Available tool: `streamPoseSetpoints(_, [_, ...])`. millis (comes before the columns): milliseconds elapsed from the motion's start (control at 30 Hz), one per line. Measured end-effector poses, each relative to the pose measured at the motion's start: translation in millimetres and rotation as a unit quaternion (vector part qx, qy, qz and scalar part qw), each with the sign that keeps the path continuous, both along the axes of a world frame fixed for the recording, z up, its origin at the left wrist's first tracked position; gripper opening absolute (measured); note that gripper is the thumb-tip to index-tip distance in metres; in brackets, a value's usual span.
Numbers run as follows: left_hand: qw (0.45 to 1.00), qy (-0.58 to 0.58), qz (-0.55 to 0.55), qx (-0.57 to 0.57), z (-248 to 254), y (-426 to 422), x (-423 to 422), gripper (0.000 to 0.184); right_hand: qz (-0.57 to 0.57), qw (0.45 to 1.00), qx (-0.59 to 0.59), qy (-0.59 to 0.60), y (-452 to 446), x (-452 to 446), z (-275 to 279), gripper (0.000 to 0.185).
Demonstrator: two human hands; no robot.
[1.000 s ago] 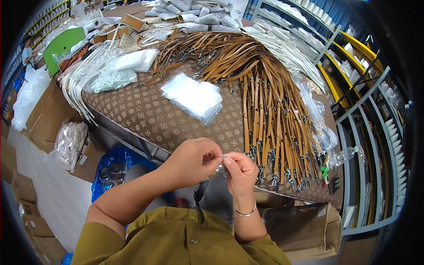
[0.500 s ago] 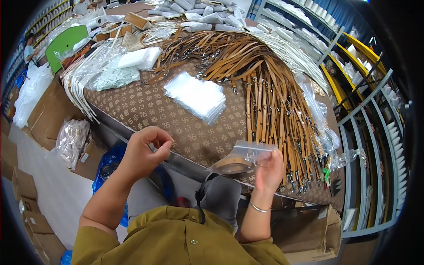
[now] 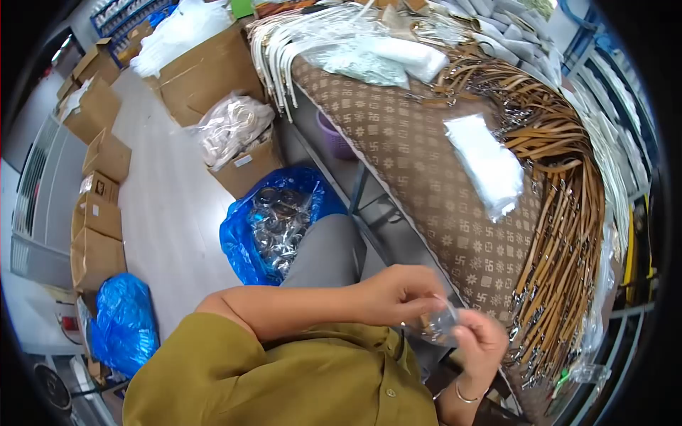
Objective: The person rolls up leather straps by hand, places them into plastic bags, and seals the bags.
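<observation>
A small clear plastic zip bag [image 3: 443,325] is held between my two hands over my lap, near the table edge. Something brownish shows inside it, blurred here; the earlier frame shows a coiled tan strap. My left hand [image 3: 406,292] pinches the upper edge of the bag, with thumb and fingers together. On the other side my right hand [image 3: 483,342], with a bangle at the wrist, grips the bag between thumb and fingers. Below on the left, a blue plastic sack [image 3: 236,238] holds several clear bags with dark coiled items.
A stack of clear bags [image 3: 486,165] lies on the patterned tablecloth [image 3: 412,167]. Tan leather straps [image 3: 561,248] with metal clips cover the table's right side. Cardboard boxes [image 3: 206,71] stand on the floor at left, near another blue sack [image 3: 122,323].
My view has turned left and down, towards the blue sack. My left hand, empty before, has come across to the bag and pinches it. My right hand still holds it.
</observation>
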State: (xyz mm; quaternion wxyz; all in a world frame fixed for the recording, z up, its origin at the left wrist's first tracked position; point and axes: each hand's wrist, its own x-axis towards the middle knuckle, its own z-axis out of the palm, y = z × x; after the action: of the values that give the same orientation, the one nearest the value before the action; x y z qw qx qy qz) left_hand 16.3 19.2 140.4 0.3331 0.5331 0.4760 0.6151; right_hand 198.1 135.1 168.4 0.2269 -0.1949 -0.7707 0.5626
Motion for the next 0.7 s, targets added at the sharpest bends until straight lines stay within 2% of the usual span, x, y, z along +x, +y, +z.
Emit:
streamPoseSetpoints(100, [0.999, -0.001, 0.029, 0.015, 0, -19, -8, 0.010, 0.054, 0.996, 0.066, -0.015, -10, -25, -1, 0.007])
streamPoseSetpoints(167, [0.993, -0.086, 0.040, -0.067, 5, -41, -19, 0.010, 0.074, 0.992, 0.101, -0.022, -16, -43, -1, 0.006])
streamPoseSetpoints(233, [0.991, 0.021, 0.115, -0.068, -2, -60, -32, 0.011, 0.134, 0.984, 0.117, -0.034, -17, -54, -4, 0.008])
streamPoseSetpoints(300, [0.969, -0.117, 0.175, -0.126, -4, -81, -45, 0.011, 0.154, 0.980, 0.126, -0.014, -15, -67, -5, 0.008])
streamPoseSetpoints(333, [0.972, -0.089, 0.190, -0.108, -4, -90, -55, 0.014, 0.133, 0.981, 0.139, -0.003, -14, -72, -9, 0.007])
streamPoseSetpoints(367, [0.942, -0.106, 0.297, -0.114, -23, -103, -65, 0.017, 0.119, 0.981, 0.153, 0.010, -6, -73, -14, 0.007])
streamPoseSetpoints(400, [0.926, -0.060, 0.359, -0.102, -20, -114, -81, 0.020, 0.085, 0.982, 0.169, 0.002, 7, -67, -16, 0.007])
streamPoseSetpoints(433, [0.877, -0.139, 0.450, -0.094, -24, -123, -98, 0.020, 0.045, 0.992, 0.114, -0.016, 19, -62, -19, 0.008])
streamPoseSetpoints(467, [0.870, -0.138, 0.466, -0.075, -34, -136, -120, 0.019, 0.011, 0.998, 0.057, -0.028, 31, -60, -20, 0.009])
streamPoseSetpoints(533, [0.865, -0.142, 0.477, -0.054, -62, -163, -158, 0.018, -0.112, 0.989, 0.092, -0.026, 60, -48, -17, 0.012])
streamPoseSetpoints(600, [0.844, -0.058, 0.492, -0.206, -99, -184, -187, 0.027, -0.237, 0.933, 0.230, -0.144, 102, -35, -14, 0.020])
streamPoseSetpoints(633, [0.820, 0.029, 0.505, -0.267, -154, -206, -214, 0.035, -0.245, 0.930, 0.234, -0.141, 118, -28, -18, 0.020])
streamPoseSetpoints(667, [0.786, 0.119, 0.514, -0.322, -208, -219, -232, 0.045, -0.287, 0.870, 0.339, -0.217, 135, -21, -24, 0.021])
streamPoseSetpoints(700, [0.748, 0.200, 0.501, -0.387, -235, -223, -228, 0.050, -0.324, 0.790, 0.432, -0.290, 147, -16, -31, 0.022])
